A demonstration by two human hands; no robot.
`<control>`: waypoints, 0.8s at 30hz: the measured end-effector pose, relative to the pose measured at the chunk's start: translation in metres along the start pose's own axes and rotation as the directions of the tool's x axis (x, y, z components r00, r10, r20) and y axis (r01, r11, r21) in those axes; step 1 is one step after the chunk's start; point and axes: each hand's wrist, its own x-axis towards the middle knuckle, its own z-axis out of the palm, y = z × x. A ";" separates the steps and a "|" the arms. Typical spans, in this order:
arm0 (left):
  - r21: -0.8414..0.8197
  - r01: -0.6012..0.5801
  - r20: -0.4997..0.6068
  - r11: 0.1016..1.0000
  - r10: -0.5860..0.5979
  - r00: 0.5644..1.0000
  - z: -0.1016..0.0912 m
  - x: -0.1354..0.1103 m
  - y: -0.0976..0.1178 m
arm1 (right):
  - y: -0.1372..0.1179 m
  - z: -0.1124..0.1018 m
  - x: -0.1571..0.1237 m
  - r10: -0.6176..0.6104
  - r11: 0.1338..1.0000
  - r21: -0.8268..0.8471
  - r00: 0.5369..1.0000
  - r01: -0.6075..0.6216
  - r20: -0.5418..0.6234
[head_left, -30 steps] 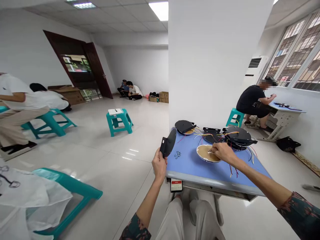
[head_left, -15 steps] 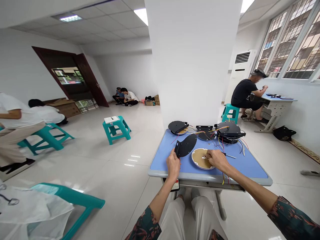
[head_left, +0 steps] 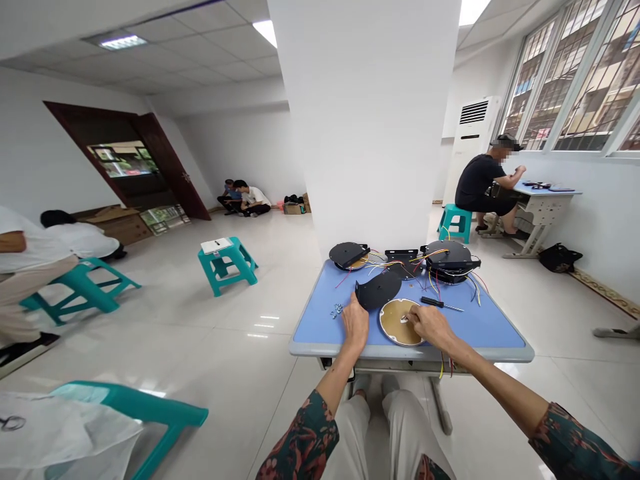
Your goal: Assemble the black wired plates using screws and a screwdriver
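My left hand (head_left: pixel 355 325) is closed on the flanged edge of a black curved plate (head_left: pixel 381 291), which lies low over the blue table just behind a round disc. This disc (head_left: pixel 395 325) has a tan face and a white rim and sits near the table's front edge. Over its right side, my right hand (head_left: pixel 433 325) has its fingers pinched near a small white piece (head_left: pixel 404 319) at the disc's centre. What the fingertips hold is hidden. A screwdriver (head_left: pixel 441 304) lies behind my right hand, and several small screws (head_left: pixel 337 310) lie left of my left hand.
Along the table's (head_left: pixel 313 327) back edge stand a black round unit (head_left: pixel 347 255), a black bracketed plate (head_left: pixel 400 265) and stacked black discs (head_left: pixel 450 260) with loose coloured wires. Yellow and red wires (head_left: pixel 443 365) hang over the front edge. A white pillar (head_left: pixel 367 133) rises behind.
My left hand has brought the black plate right and lower, closer to the disc, uncovering the screws. My right hand stays at the disc, and the screwdriver shows more fully.
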 end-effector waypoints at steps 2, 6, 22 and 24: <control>0.021 -0.002 0.011 1.000 0.002 1.000 0.002 0.000 0.001 | 0.002 -0.001 -0.002 -0.011 1.000 0.029 1.000 0.011 0.010; 0.058 -0.013 0.033 0.998 0.011 0.999 0.004 0.001 0.001 | 0.009 -0.006 -0.012 -0.036 0.994 0.103 0.999 0.033 0.028; 0.224 -0.275 0.000 0.935 0.282 0.959 -0.015 -0.009 -0.004 | 0.029 -0.031 -0.078 0.083 0.751 0.636 0.980 -0.180 0.179; 0.167 -0.419 -0.023 0.893 0.428 0.903 -0.018 -0.015 -0.003 | 0.032 -0.032 -0.077 0.087 0.677 0.713 0.982 -0.181 0.167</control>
